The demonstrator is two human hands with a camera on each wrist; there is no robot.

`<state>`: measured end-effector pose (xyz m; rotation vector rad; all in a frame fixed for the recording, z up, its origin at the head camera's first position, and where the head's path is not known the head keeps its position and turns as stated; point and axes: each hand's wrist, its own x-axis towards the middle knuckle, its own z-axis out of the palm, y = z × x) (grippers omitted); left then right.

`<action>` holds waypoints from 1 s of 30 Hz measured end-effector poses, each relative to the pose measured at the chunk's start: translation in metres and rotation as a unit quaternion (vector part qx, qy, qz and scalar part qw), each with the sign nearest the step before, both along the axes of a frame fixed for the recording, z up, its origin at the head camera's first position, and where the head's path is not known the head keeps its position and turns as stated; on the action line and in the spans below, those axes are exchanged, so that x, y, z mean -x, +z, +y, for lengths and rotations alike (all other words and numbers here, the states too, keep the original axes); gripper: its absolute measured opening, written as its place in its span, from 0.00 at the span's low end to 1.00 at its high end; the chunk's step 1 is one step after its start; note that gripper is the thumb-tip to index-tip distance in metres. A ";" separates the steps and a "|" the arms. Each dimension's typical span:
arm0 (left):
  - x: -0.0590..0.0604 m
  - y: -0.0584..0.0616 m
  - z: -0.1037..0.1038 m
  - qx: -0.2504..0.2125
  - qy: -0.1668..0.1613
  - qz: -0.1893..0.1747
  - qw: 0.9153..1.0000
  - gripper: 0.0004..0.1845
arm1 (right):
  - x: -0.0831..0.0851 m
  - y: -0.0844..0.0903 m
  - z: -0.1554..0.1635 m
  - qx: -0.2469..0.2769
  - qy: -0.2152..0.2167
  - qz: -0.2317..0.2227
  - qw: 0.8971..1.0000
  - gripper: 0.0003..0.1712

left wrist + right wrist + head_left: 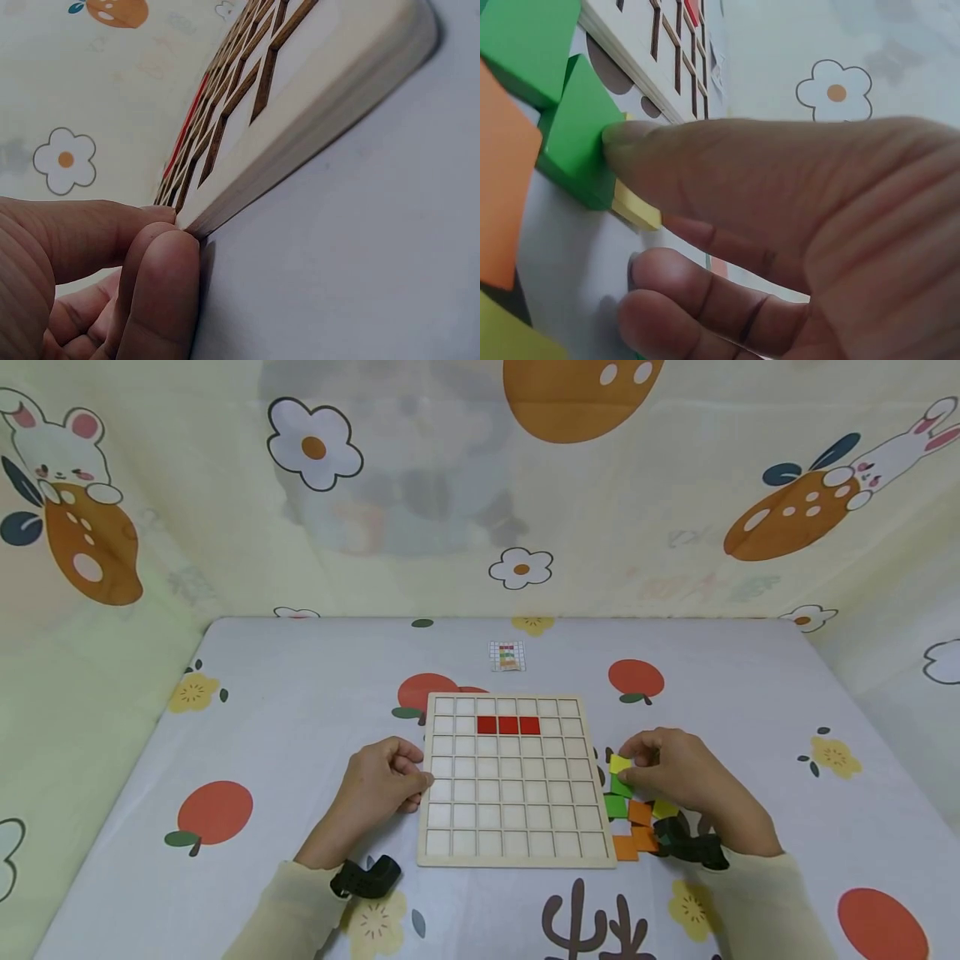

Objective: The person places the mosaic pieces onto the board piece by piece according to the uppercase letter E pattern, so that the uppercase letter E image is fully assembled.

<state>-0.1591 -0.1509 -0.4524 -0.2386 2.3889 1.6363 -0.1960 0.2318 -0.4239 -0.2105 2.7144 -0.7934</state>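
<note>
A square wooden grid board point(517, 862) lies flat on the table, with a row of three red tiles point(508, 725) in its second row. My left hand point(386, 777) pinches the board's left edge between thumb and fingers. Beyond the right edge, my right hand point(667, 768) has thumb and index finger at opposite sides of a yellow tile point(619, 763). In the right wrist view the thumb partly covers that yellow tile point(637, 208) and overlaps a green tile point(577, 135); the index fingertip is hidden there.
Another green tile point(616, 807), several orange tiles point(626, 848) and a second yellow tile point(665, 809) lie loose right of the board, near the right wrist strap point(690, 846). A small pattern card point(507, 656) lies behind the board on the printed tablecloth point(300, 693).
</note>
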 end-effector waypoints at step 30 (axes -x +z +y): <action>0.000 0.001 0.000 0.005 0.000 0.001 1.000 0.12 | 0.002 -0.005 -0.009 0.077 -0.006 0.009 0.997 0.06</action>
